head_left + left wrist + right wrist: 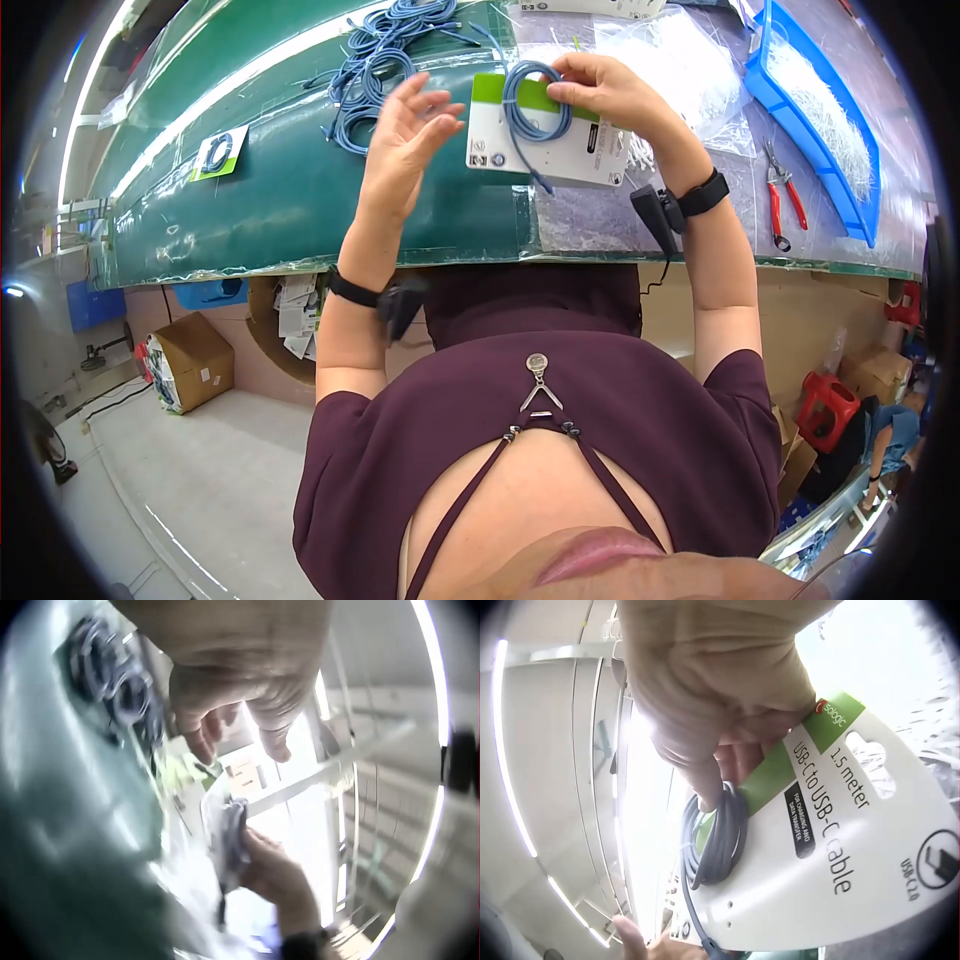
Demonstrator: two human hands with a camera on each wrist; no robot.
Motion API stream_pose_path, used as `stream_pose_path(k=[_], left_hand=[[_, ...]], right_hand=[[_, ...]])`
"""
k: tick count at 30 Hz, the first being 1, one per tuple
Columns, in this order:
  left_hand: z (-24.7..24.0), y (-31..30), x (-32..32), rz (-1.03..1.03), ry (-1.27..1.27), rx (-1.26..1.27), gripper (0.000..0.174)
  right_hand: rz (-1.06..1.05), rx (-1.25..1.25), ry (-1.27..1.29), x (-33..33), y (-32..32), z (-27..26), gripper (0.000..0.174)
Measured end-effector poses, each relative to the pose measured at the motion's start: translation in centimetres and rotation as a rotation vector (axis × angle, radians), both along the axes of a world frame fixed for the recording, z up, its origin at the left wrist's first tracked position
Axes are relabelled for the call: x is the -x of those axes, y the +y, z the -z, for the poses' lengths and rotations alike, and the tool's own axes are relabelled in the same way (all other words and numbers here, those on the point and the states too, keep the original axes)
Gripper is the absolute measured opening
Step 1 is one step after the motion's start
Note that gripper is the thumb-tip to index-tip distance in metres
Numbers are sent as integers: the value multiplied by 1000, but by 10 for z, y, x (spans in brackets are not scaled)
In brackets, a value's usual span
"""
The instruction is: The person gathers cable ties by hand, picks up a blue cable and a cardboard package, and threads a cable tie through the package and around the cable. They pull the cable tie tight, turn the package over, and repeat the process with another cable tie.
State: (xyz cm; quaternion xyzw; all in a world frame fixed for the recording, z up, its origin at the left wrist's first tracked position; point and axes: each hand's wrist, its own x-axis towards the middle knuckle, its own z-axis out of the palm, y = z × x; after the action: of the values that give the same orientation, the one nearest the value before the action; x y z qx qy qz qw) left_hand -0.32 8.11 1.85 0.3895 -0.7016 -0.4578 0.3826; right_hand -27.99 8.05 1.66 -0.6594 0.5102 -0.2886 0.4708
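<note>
My right hand [610,88] pinches a coiled blue-grey cable [511,100] against a white and green printed card [600,160]. In the right wrist view, the thumb and fingers of the right hand [727,697] hold the coil [718,840] at the card's [817,847] green band; one cable end hangs down. To the left of the card, my left hand [405,150] is raised with its fingers apart and touches nothing. The left wrist view shows that hand [232,690] above the coil, with nothing between thumb and fingers.
A pile of coiled cables [385,60] lies on the green mat [270,220], with a carded cable [219,153] at the left. To the right are white ties in plastic [680,70], red-handled pliers [785,195] and a blue tray [822,145] of white strips.
</note>
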Motion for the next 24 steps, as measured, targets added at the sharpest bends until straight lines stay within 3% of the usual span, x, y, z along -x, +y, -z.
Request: stream_pose_path(k=[2,3,5,9,11,14,16,19,24], left_hand=[[15,5,-3,253,664,-683,59],[19,12,0,251,662,-678,59],[29,35,20,455,880,-862,55],[24,43,45,234,1025,-916,49],[26,45,50,167,974,-838,45],[34,47,51,44,864,-691,36],[43,51,47,-31,633,-495,26],[36,56,43,-63,432,-327,19],[7,57,41,-45,148,-67,17]], right_hand=[[81,14,-204,2,-1,-4,25],[118,24,-310,1,-3,-6,24],[83,31,-267,-3,-5,-11,27],[44,104,-78,-19,9,-19,34],[103,236,113,-27,20,-24,38],[162,463,177,-28,30,-30,41],[189,577,213,-29,35,-36,42],[226,553,-64,-33,37,-51,45],[258,639,-181,-42,37,-59,52]])
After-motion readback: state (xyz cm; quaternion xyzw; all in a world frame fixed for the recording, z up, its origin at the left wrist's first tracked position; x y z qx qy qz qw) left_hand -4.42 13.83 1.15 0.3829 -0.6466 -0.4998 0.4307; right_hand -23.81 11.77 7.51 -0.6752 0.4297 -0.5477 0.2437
